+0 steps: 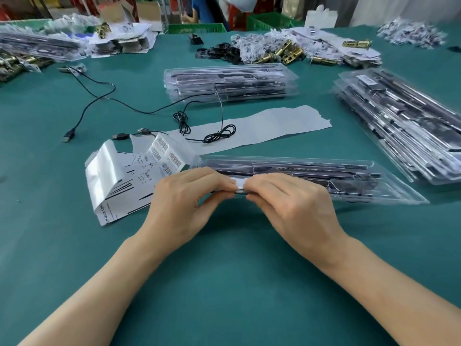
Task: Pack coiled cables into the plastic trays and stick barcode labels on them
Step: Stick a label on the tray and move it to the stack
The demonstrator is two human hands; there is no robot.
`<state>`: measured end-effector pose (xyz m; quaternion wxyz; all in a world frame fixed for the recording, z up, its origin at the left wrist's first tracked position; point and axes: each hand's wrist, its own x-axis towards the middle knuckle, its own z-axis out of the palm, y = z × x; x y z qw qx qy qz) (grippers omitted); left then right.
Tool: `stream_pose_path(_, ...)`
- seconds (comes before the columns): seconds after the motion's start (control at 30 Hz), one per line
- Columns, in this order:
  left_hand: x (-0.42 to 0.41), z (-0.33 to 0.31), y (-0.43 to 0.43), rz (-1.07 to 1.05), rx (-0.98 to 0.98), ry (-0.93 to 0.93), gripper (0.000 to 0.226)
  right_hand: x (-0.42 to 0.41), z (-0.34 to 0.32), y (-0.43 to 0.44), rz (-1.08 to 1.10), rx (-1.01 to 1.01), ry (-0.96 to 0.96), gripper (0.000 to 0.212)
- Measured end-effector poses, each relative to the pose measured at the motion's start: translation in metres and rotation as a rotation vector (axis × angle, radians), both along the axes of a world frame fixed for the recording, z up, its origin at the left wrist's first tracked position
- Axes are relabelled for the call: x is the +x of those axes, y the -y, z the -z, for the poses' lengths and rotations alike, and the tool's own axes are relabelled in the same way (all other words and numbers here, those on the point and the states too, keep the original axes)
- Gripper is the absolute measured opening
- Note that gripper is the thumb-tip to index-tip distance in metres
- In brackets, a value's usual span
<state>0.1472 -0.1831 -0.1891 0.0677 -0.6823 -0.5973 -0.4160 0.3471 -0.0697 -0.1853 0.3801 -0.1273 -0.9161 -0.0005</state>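
The only writing I can read is "Grow Light", printed along the near edge of the label sheet (159, 158), which lies curled on the green worktop (224, 270) just left of my hands; its rows of barcodes show, but their digits are too small to make out. My left hand (189, 196) and right hand (287, 203) meet at the near left end of the tray (349, 181). The fingers (219, 182) of both are curled over its top, and thumbs pinch from below. Between my fingertips sits a narrow white label (240, 183) on the tray's lid. I cannot read anything on it. The tray is long, clear plastic, with dark strips and dark parts inside, and it lies straight ahead of me, running off to the right. Beyond it a torn grey strip (262, 121) of paper lies flat, with one of the coiled cables (219, 134) on top of it and a second small coil (182, 121) at its far edge. A loose black lead (99, 96) with a USB plug wanders across the worktop to the left. A middle stack (229, 82) of filled trays stands further back, and a larger stack (399, 121) lies at my right. Brass parts (287, 54) and white packets are heaped along the far side, with green crates (197, 28) behind.
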Motion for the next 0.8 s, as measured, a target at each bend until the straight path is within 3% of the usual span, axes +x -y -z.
stream_pose_path(0.13, 0.004, 0.001, 0.000, 0.010, 0.059, -0.027, 0.007, -0.001, -0.003, -0.002, 0.060, 0.025, 0.068, 0.023)
stream_pose_path(0.27, 0.000, -0.003, 0.002, -0.065, 0.120, 0.046, 0.024, -0.005, -0.015, -0.001, 0.078, 0.010, 0.059, 0.015)
stream_pose_path(0.37, -0.013, -0.009, 0.005, -0.136, 0.132, 0.269, 0.033, -0.004, -0.036, -0.007, 0.061, -0.053, 0.147, 0.019)
stream_pose_path(0.47, -0.020, -0.014, 0.007, -0.099, 0.077, 0.532, 0.019, -0.005, -0.068, -0.017, 0.082, -0.192, 0.349, 0.022)
stream_pose_path(0.57, -0.019, -0.020, 0.006, -0.037, 0.078, 0.743, 0.010, -0.008, -0.099, -0.031, 0.082, -0.249, 0.432, 0.028)
stream_pose_path(0.67, -0.017, -0.025, 0.004, -0.010, 0.067, 0.866, 0.005, -0.015, -0.123, -0.042, 0.015, -0.365, 0.578, 0.030)
stream_pose_path(0.8, -0.016, -0.025, 0.003, -0.046, 0.008, 0.887, 0.015, -0.030, -0.139, -0.054, -0.062, -0.497, 0.714, 0.025)
